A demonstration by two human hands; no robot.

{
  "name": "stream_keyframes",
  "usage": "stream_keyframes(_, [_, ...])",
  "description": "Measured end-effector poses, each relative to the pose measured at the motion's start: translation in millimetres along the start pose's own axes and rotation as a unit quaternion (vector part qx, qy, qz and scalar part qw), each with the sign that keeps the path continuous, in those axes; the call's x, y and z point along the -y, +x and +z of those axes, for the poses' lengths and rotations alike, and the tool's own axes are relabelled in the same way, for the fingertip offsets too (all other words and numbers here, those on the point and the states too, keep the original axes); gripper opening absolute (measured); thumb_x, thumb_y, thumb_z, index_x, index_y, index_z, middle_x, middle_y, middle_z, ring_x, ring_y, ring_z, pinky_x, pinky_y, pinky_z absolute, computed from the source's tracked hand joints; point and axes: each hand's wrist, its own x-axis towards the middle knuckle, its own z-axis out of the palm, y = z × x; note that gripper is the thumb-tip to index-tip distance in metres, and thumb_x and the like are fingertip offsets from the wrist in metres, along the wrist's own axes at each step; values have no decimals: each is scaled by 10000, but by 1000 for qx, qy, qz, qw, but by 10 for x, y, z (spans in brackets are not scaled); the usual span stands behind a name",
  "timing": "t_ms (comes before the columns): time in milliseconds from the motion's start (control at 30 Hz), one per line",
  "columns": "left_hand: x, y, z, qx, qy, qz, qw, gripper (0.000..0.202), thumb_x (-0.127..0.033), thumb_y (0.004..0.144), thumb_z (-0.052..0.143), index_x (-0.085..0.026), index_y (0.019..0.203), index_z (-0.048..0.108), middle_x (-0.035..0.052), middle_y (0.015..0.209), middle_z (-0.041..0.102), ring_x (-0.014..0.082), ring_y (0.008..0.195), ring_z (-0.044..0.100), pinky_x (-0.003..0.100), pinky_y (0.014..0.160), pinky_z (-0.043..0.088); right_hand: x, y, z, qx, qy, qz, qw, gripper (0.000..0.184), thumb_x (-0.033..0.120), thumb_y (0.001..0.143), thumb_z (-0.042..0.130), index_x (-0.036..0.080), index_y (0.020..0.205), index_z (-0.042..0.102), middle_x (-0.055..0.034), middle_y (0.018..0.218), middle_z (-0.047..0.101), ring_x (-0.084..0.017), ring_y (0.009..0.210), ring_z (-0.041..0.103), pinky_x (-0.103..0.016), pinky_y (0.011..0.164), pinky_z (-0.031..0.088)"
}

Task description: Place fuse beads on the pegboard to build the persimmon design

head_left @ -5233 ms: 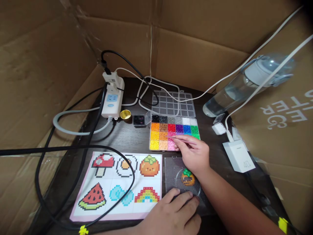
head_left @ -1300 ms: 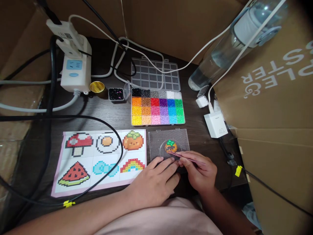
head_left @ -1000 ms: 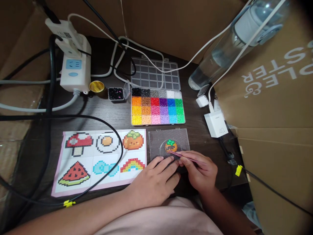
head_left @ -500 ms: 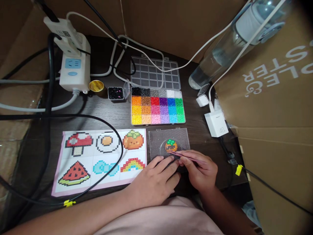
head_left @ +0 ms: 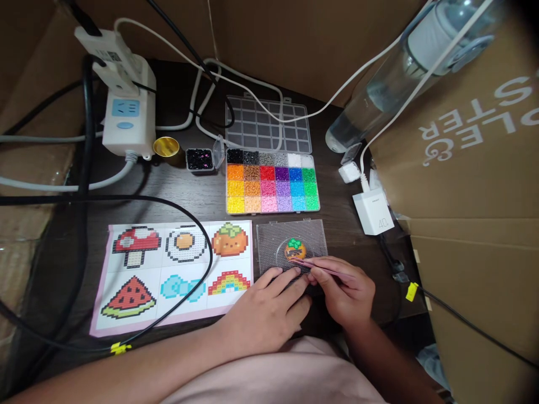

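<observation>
A clear pegboard [head_left: 269,238] lies on the dark table with a small orange bead figure [head_left: 295,248] topped in green. My right hand [head_left: 347,293] pinches pink tweezers [head_left: 320,268], whose tip touches the lower edge of the figure. My left hand [head_left: 263,311] lies flat on the pegboard's near edge, fingers spread. Behind the pegboard sits an open bead box [head_left: 272,180] with many coloured compartments. To the left lies a pattern sheet [head_left: 172,270] with a mushroom, egg, orange, watermelon, bow and rainbow.
A power strip [head_left: 126,112] and several cables cross the left side; a black cable lies over the pattern sheet. A gold cap [head_left: 165,146], a small pot of black beads [head_left: 199,159], a white charger [head_left: 374,212] and a water bottle [head_left: 391,78] stand around. Cardboard walls enclose the table.
Five seconds ago my right hand was at the bead box with the tweezers; it has come back to the pegboard. Over the last second both hands have barely moved.
</observation>
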Motion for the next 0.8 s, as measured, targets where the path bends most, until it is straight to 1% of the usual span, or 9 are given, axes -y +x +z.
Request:
stream_keyframes(100, [-3, 0, 3, -3, 2, 0, 1000, 318, -346, 941, 605, -159, 1198, 613, 111, 1336, 571, 302, 1296, 474, 450, 1051, 366, 7, 1, 1, -4, -1, 3, 1000, 189, 120, 836, 698, 231, 959, 789, -47, 853, 787, -149, 577, 714, -255, 523, 625])
stream_keyframes(200, [-6, -1, 5, -5, 3, -1, 1000, 298, -329, 962, 561, -162, 1202, 617, 108, 1341, 574, 299, 1297, 469, 447, 1056, 365, 9, 1, 0, -7, -3, 1, 1000, 184, 118, 833, 702, 231, 950, 790, -48, 856, 790, -159, 604, 725, -256, 528, 629])
stream_keyframes(367, [-3, 3, -5, -5, 0, -1, 1000, 287, -313, 974, 516, -158, 1190, 622, 108, 1346, 574, 303, 1292, 473, 453, 1054, 373, -13, -6, -11, 2, 3, -2, 1000, 238, 87, 835, 694, 249, 982, 786, -40, 890, 790, -156, 632, 729, -259, 557, 634])
stream_keyframes(467, [-6, 7, -19, -2, -3, -1, 1000, 292, -316, 966, 531, -152, 1190, 622, 113, 1351, 568, 317, 1314, 455, 461, 1057, 382, -9, -2, -10, 11, 1, -1, 1000, 252, 83, 836, 691, 260, 988, 786, -36, 897, 790, -159, 660, 735, -256, 571, 636])
stream_keyframes(533, [-11, 9, -30, 1, -5, -6, 1000, 296, -320, 956, 552, -148, 1186, 626, 115, 1348, 566, 339, 1343, 425, 468, 1065, 382, 3, 1, -5, 12, 8, 2, 1000, 257, 78, 836, 688, 261, 988, 787, -35, 897, 789, -151, 642, 730, -246, 559, 631])
stream_keyframes(700, [-16, 7, -45, 13, -12, -14, 1000, 298, -335, 942, 583, -148, 1169, 635, 113, 1362, 550, 392, 1381, 370, 490, 1068, 392, 9, -5, 3, 2, 17, 4, 1000, 252, 72, 829, 692, 247, 981, 788, -43, 888, 790, -151, 632, 730, -240, 540, 626])
stream_keyframes(800, [-11, 2, -35, 10, -12, -12, 1000, 300, -341, 943, 584, -146, 1166, 634, 120, 1370, 546, 378, 1379, 382, 486, 1076, 389, -9, -12, -3, 2, 12, 0, 1000, 243, 77, 825, 699, 242, 981, 788, -46, 889, 792, -161, 650, 736, -256, 568, 633])
